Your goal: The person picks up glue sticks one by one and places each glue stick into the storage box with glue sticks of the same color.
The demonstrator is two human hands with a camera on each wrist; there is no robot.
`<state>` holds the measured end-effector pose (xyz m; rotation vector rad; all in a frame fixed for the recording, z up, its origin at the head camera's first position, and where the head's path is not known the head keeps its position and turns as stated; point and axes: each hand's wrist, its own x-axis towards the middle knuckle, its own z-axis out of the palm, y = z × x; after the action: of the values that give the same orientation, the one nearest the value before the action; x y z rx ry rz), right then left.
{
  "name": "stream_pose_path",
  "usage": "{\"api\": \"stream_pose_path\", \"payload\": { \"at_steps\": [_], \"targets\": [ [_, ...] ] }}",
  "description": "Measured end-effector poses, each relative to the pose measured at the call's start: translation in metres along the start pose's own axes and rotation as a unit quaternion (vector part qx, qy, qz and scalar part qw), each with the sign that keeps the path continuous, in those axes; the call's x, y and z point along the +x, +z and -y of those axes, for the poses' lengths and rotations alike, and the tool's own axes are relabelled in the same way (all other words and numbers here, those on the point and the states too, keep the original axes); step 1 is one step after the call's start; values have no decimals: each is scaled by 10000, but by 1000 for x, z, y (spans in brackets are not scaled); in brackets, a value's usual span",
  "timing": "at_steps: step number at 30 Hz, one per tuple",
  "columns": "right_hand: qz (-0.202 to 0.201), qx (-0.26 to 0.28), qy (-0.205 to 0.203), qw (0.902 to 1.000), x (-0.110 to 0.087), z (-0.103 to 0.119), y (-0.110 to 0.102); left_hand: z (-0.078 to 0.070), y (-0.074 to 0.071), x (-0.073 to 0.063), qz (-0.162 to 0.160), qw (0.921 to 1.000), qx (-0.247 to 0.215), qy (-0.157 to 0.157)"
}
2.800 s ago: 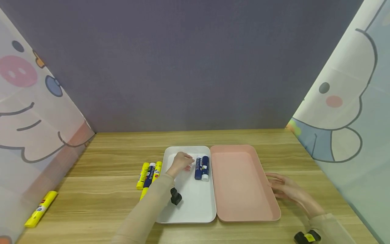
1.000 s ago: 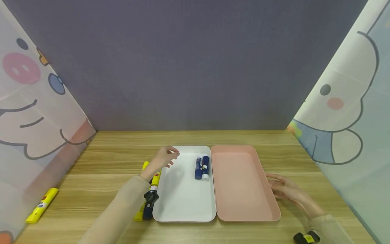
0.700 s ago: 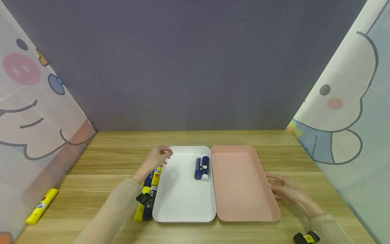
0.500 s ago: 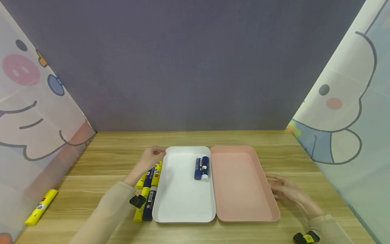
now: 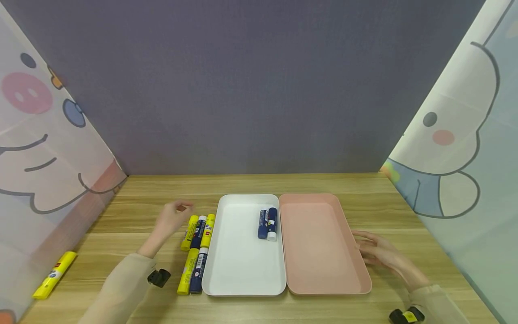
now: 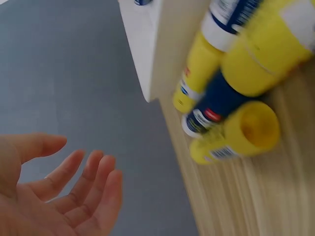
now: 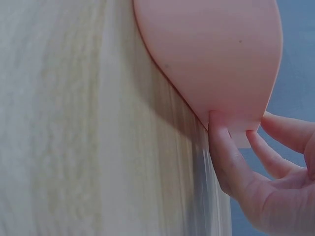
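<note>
My left hand (image 5: 171,220) is over the table, left of a group of yellow and navy glue sticks, holding nothing. In the left wrist view, that hand (image 6: 74,201) has its fingers loosely bent. The group includes a yellow glue stick (image 5: 188,272) and a navy glue stick (image 5: 198,271), side by side against the white tray (image 5: 232,281). Two navy glue sticks (image 5: 262,225) lie inside this tray near its right wall. My right hand (image 5: 378,249) touches the right wall of the pink tray (image 5: 323,252); in the right wrist view, its fingers (image 7: 229,157) rest against the outer wall.
A single yellow glue stick (image 5: 54,275) lies apart at the far left of the wooden table (image 5: 162,189). Both trays stand side by side. A dark grey panel (image 5: 259,90) rises behind, and cartoon-printed sheets (image 5: 441,117) flank the table.
My empty left hand has moved left from over the white tray, past the glue stick group. A navy glue stick, earlier hidden by the arm, now shows beside the tray. My right hand stays put.
</note>
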<state>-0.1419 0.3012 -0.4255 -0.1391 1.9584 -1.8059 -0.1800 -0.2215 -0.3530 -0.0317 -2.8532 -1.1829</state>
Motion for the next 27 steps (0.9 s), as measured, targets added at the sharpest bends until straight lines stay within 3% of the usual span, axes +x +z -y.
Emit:
{"api": "stream_pose_path", "payload": {
  "at_steps": [5,16,27],
  "targets": [
    [-9,-19,-11,10000,0,0,0,13,-5,-4,-295,9993,240,31],
    [68,184,-68,9998,-1,-1,-1,43,-15,-17,-477,9978,465,50],
    [-77,-100,39,9999,0,0,1,72,-24,-28,-799,9943,661,241]
  ]
}}
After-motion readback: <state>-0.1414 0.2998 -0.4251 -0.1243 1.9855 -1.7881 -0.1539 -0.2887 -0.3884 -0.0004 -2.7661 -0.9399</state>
